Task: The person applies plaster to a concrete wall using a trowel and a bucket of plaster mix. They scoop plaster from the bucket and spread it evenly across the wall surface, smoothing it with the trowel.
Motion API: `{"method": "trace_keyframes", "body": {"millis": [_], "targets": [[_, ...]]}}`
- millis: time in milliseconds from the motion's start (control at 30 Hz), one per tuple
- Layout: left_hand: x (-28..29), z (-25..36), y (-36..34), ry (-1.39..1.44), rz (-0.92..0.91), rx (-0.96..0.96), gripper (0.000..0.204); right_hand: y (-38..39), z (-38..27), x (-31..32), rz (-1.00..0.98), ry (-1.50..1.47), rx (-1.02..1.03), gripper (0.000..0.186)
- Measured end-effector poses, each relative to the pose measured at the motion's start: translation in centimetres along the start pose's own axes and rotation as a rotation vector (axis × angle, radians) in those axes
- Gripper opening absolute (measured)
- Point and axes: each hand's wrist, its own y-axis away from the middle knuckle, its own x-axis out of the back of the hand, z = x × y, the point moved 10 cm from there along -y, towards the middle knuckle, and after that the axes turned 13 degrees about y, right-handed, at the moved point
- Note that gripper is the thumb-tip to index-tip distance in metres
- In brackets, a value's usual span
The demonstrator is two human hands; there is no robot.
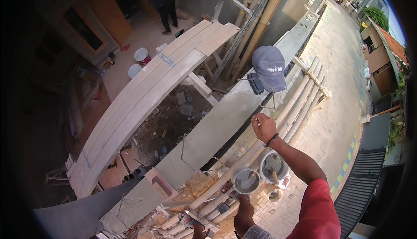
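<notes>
My right hand [263, 128] comes in from the lower right, below a red sleeve and a dark bead bracelet. Its fingers are curled closed over the bamboo poles; whatever they may hold is hidden. Just beyond it, a grey-blue cap [269, 65] lies on the concrete ledge [217, 115] beside a dark blue object [255, 84]. A bent metal rod [273, 102] sticks out between cap and hand. Nearer to me are a bucket of grey mix [246, 181] and a second bucket [269, 163] with a wooden-handled tool [275, 178]. My left hand is out of view.
My sandalled feet rest on bamboo poles [299, 97] along the ledge. A curved plank structure [143, 95] spans a rubble-strewn pit at left. Bamboo and a ladder [234, 2] lean behind it. Another person [163, 6] bends over beyond. A paved lane [343, 65] runs along the right.
</notes>
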Motion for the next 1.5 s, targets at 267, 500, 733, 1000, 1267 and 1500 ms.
{"method": "trace_keyframes", "body": {"millis": [267,500,733,1000,1267,1500], "targets": [[-9.7,5.0,-0.8,0.053,-0.118,-0.064,0.02,-0.6,22.8,-4.5,0.147,-1.148,-1.084,0.039],[-11.0,5.0,-1.3,0.041,-0.095,-0.063,0.02,-7.8,23.3,-7.8,0.133,-1.595,-0.975,0.03],[-11.3,4.4,-1.8,0.037,-0.05,-0.053,0.021,-9.6,23.6,-5.7,0.436,-1.662,-0.861,0.01],[-12.5,3.6,-2.6,0.066,-0.028,-0.044,0.021,-14.2,29.9,-3.1,0.553,-1.499,-1.031,0.012],[-11.6,3.2,-2.4,0.076,0.004,-0.031,0.021,-10.6,28.9,-6.2,0.416,-1.437,-1.248,0.024],[-7.3,0.6,-1.5,0.047,0.062,0.012,0.021,-15.3,14.3,1.6,0.09,-0.288,-0.107,0.05]]}}
